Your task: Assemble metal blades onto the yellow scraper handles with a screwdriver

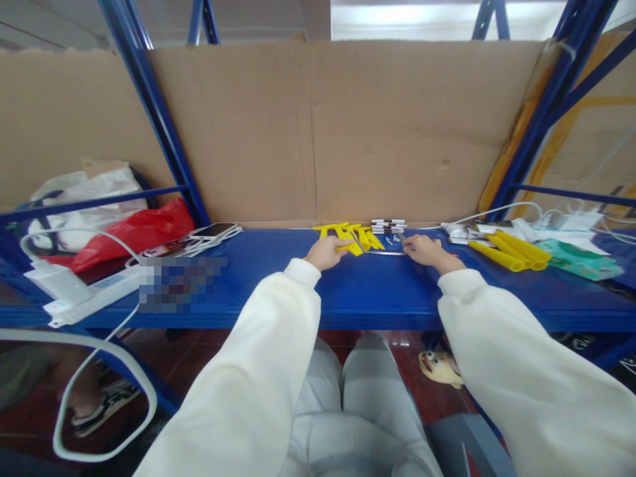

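My left hand (326,253) is at the middle of the blue table, its fingers closed on a yellow plastic piece (356,249). Several more yellow plastic pieces (342,229) lie just beyond it, against the cardboard. To the right, my right hand (424,250) rests low over the tabletop with its fingers bent downward. Whatever its fingertips hold is too small to make out. A thin silvery rod (385,253) lies between the two hands. Behind it is a stack of white pieces with black marks (388,226).
Yellow tubes (517,252) and a green packet (579,260) lie on the right of the blue table (278,291). At left are a phone (212,230), a white power strip (104,291) and a red bag (136,232). Cardboard (238,132) stands along the back.
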{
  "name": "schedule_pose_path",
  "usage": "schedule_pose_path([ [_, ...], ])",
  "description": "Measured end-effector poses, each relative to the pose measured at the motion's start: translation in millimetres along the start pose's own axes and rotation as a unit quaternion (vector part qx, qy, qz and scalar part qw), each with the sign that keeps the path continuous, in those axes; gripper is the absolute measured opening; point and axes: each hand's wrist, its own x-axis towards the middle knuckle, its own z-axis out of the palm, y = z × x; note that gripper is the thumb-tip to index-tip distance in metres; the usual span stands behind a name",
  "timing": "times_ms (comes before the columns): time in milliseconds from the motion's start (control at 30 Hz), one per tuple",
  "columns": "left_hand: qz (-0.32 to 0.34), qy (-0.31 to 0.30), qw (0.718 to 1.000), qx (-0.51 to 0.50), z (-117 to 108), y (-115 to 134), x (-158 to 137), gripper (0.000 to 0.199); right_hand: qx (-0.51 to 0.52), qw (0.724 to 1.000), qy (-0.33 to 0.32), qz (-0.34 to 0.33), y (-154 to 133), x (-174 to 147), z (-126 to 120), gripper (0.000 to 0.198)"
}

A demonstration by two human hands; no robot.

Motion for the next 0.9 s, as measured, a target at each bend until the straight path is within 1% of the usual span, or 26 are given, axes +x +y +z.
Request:
schedule_pose_path([
  [100, 0.007, -0.004, 1.000, -0.025, -0.8, 0.5, 0.0, 0.042, 0.009, 1.000, -0.006, -0.009, -3.8, 6.0, 0.8, 0.046],
  [233, 0.008, -0.005, 0.999, -0.032, -2.6, 1.3, -0.9, 0.041, 0.000, 0.999, -0.040, -0.005, -12.4, 18.3, -0.7, 0.053],
  [433, 0.005, -0.007, 1.000, -0.030, -2.9, 2.6, -1.4, 0.039, 0.006, 0.997, -0.076, 0.030, -27.9, 31.2, -7.3, 0.049],
  [500, 0.009, -0.003, 1.000, -0.030, -2.3, 2.2, -1.1, 0.039, 0.003, 0.997, -0.073, 0.035, -31.7, 31.8, -8.3, 0.048],
  [600, 0.019, -0.001, 1.000, -0.024, -1.0, 1.3, -0.6, 0.042, -0.008, 0.997, -0.069, 0.025, -34.3, 30.4, -8.9, 0.050],
  [733, 0.025, 0.002, 1.000, -0.019, 1.1, -0.5, 0.5, 0.044, -0.029, 0.996, -0.078, 0.015, -33.8, 29.7, -9.2, 0.052],
  [900, 0.028, 0.003, 0.999, -0.024, 2.3, -2.2, 1.7, 0.043, -0.044, 0.997, -0.066, 0.007, -31.8, 35.3, -7.4, 0.052],
])
